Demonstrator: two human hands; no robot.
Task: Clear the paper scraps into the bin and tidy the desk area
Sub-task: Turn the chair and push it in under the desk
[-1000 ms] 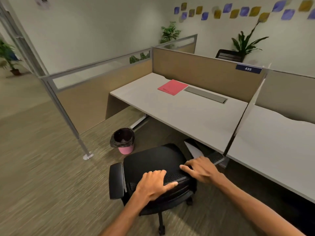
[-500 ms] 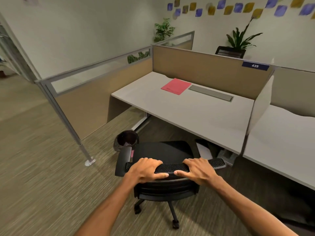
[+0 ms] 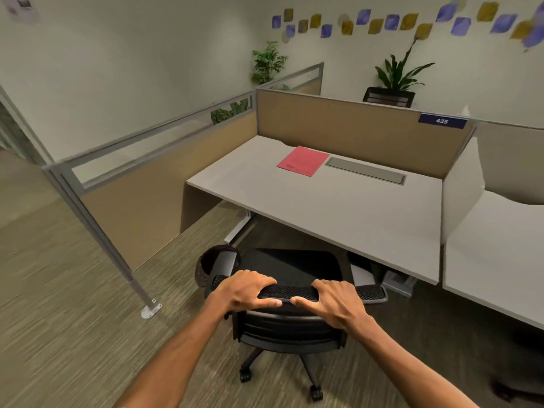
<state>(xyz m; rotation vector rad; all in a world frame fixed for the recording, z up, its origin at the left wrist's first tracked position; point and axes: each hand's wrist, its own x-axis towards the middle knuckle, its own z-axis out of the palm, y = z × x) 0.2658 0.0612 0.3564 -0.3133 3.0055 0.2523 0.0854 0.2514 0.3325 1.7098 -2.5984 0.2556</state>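
Person is standing behind a black office chair (image 3: pixel 290 266), both arms reaching forward. Left hand (image 3: pixel 245 291) is lying over the top edge of the mesh backrest (image 3: pixel 287 290), fingers curled over the front, thumb pressing along the near side; the hold is closed on the backrest. Right hand (image 3: pixel 337 300) is gripping the same edge just beside the left, thumb tips nearly meeting at the middle. Chair seat is sitting partly under the front edge of the grey desk (image 3: pixel 338 207), castors resting on the carpet.

Bin (image 3: pixel 210 265), dark bag liner showing, is standing on the floor just left of the chair, partly hidden behind the chair's left armrest (image 3: pixel 225 262). Whether it is touching the chair: cannot tell.

A pink folder (image 3: pixel 303 160) is lying flat toward the back of the desk, just left of a grey cable tray cover (image 3: pixel 366 170). Tan partition panel (image 3: pixel 347 126) is standing behind the desk, carrying a blue plate reading 435 (image 3: pixel 442 121). Two potted plants (image 3: pixel 397 73) are standing beyond the partition.
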